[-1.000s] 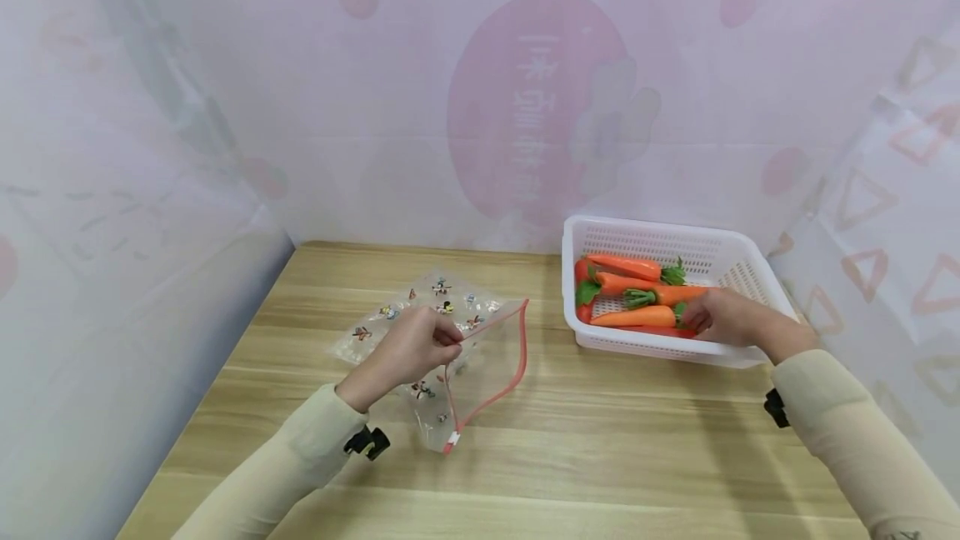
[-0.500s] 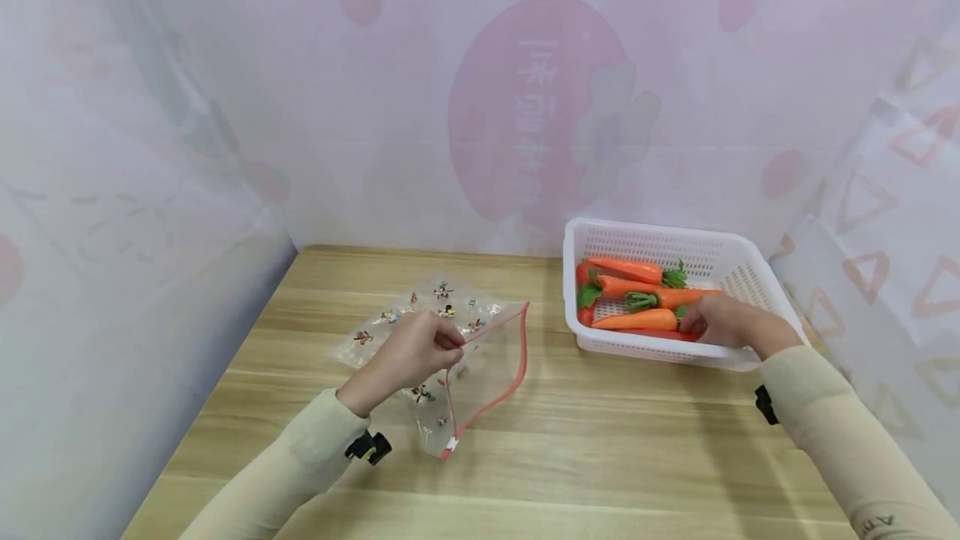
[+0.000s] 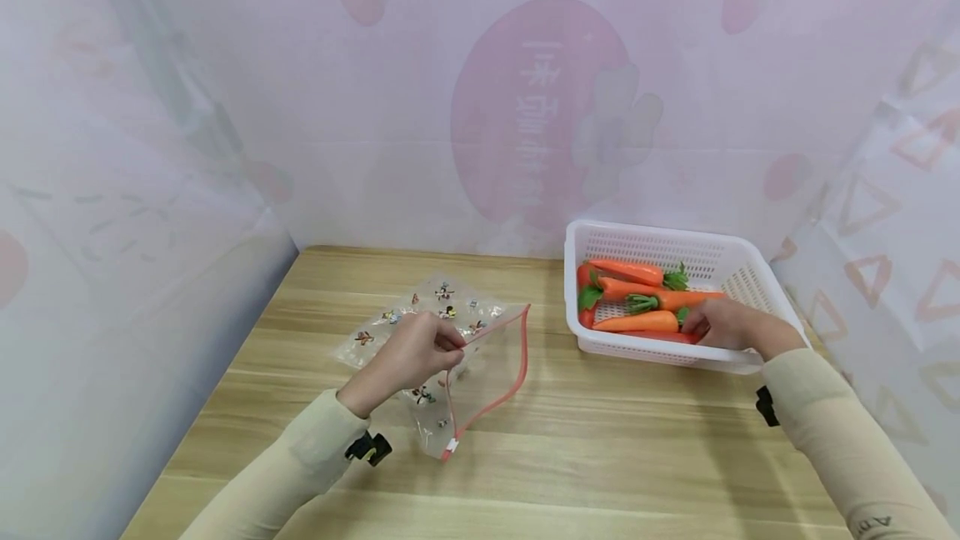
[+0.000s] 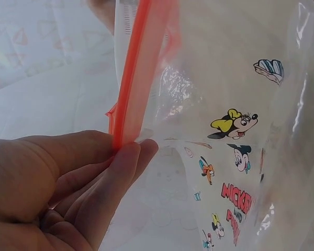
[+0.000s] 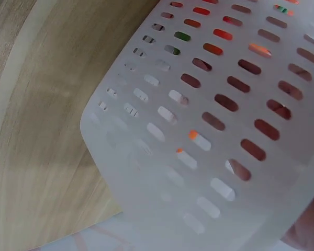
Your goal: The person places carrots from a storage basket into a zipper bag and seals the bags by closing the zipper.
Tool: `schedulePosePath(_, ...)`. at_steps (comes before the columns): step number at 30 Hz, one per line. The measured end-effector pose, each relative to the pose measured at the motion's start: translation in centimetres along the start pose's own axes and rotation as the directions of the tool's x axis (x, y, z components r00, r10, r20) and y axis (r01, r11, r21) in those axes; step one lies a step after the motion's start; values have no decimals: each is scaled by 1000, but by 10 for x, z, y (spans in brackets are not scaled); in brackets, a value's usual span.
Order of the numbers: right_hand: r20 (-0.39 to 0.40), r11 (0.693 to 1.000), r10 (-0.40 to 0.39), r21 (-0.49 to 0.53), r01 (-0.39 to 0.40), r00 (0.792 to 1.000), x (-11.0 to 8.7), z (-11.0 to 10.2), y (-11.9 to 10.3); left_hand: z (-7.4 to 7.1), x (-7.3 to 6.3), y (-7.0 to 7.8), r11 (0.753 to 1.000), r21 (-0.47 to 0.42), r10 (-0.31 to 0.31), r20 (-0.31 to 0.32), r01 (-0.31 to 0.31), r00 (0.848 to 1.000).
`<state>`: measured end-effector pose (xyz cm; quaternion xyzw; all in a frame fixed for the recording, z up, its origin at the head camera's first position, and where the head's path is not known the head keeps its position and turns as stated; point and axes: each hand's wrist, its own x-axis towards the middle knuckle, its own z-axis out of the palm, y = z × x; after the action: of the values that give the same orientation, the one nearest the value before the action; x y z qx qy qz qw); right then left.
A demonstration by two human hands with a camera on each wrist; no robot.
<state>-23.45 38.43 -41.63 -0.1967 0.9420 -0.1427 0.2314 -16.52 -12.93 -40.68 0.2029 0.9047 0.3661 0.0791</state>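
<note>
observed at the bench [image 3: 600, 465]: the left hand [image 3: 408, 352] pinches one side of the zip edge [image 4: 141, 73] of a clear printed bag [image 3: 487, 382] between thumb and fingertips. the bag lies left of the bench's middle, its mouth gaping toward the right edge, the white slider [image 3: 452, 444] at the mouth's near end. the right hand [image 3: 731, 326] reaches over the near wall of a white basket [image 3: 645, 347], which stands by the bench's far right corner. carrots [image 3: 675, 299] lie crowded inside, some touching. the right fingers bend down beside the nearest carrot [image 3: 637, 322] and a red piece [image 3: 667, 337]; the fingertips are hidden, so i cannot tell whether they hold anything.

risks, in my judgement: the bag hangs on one small pinch of slick film, so a slip would let the mouth fold in. being light, the bag could slide if nudged. lifting a lower piece could drag its neighbours along, and leafy tops could catch on the basket's rim or the zip edge.
</note>
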Motion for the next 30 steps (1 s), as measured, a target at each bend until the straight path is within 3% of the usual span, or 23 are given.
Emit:
schedulePosePath(17,-128,998,-1,62,9,992,-16,-18,-4,0,1,-1,1000,-26,-4,10,5,1000)
schedulePosePath(30,-296,997,-65,19,74,953,-28,-26,-12,0,1,-1,1000,-11,-4,5,4,1000)
